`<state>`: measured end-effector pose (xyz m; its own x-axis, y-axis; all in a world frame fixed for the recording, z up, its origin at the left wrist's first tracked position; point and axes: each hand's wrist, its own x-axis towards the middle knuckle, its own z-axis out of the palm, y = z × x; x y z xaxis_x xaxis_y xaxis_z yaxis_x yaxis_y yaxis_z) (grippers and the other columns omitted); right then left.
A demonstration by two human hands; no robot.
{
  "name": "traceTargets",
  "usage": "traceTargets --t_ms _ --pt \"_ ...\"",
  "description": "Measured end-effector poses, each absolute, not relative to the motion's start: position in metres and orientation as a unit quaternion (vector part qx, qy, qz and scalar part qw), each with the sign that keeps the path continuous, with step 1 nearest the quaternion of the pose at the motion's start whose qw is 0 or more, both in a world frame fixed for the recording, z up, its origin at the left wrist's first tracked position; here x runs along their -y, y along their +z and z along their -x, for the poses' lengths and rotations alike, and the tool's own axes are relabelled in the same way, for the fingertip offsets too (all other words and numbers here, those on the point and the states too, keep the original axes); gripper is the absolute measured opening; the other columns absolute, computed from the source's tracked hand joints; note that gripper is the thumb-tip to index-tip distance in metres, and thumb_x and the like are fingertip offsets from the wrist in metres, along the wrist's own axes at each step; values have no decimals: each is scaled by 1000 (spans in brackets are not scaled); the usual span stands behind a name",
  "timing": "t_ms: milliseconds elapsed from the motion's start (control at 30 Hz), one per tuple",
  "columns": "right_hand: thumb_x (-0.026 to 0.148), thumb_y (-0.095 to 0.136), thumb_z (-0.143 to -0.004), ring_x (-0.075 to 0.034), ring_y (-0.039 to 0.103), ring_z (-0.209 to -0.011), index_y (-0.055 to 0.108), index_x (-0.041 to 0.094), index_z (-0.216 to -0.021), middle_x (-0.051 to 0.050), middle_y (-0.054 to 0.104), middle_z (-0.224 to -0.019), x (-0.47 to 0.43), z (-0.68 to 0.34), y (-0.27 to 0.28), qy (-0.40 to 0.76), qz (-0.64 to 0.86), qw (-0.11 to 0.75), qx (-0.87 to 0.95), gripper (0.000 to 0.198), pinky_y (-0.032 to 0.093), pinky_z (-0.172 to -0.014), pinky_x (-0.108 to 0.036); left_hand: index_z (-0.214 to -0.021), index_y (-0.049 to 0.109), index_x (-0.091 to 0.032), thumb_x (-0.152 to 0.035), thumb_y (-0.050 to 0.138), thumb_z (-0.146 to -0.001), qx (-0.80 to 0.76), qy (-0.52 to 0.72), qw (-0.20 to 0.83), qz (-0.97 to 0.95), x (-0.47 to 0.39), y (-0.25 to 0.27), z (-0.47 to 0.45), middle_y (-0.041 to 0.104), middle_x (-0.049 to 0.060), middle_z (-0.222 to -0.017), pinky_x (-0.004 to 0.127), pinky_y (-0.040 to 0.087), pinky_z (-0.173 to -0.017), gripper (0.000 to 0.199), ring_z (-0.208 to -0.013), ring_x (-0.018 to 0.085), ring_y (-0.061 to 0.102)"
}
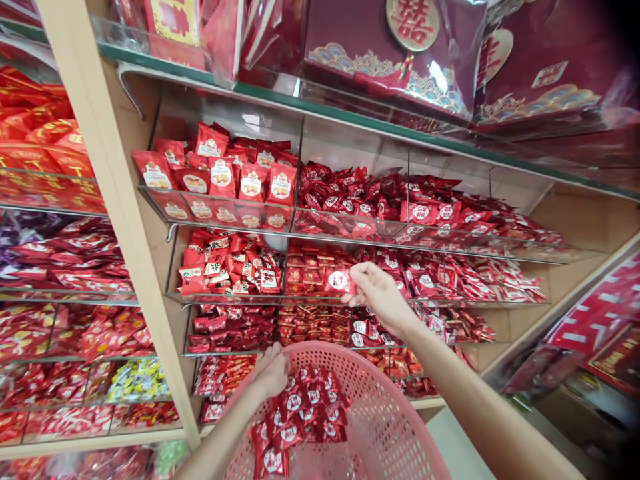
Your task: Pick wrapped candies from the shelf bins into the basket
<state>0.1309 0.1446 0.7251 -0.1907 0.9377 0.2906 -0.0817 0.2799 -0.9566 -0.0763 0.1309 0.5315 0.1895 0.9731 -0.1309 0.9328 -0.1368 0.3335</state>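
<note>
My right hand pinches a small red candy packet with a pale printed label, in front of the middle shelf's bins. Below and to the left, my left hand is closed over the far rim of a pink perforated plastic basket. Inside the basket lies a heap of dark red packets with round white labels. Right behind the held packet are a bin of red-and-gold packets and one of dark red packets with white labels.
Clear dividers split the glass shelves into bins of red sweets. Larger red packets with cookie pictures fill the upper left bin. Maroon gift bags stand on the top shelf. A wooden upright separates another sweets rack on the left.
</note>
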Motion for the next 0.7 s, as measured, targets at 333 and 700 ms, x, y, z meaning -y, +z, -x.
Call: traceTargets --t_ms 333,700 --pt "50 60 -76 -14 67 -56 37 22 -90 7 55 -67 -142 -137 615 603 414 372 571 39 50 -48 -21 -81 59 -19 -17 38 -78 -632 47 163 -756 -132 528 76 51 9 -104 39 37 -88 21 -101 24 50" --pt "26 46 -83 -12 62 -57 44 19 -87 5 56 -64 -161 -157 576 446 465 130 754 8 46 -54 -23 -78 59 -20 -13 40 -75 -633 44 172 -754 -130 537 74 52 6 -100 37 37 -85 20 -98 21 50"
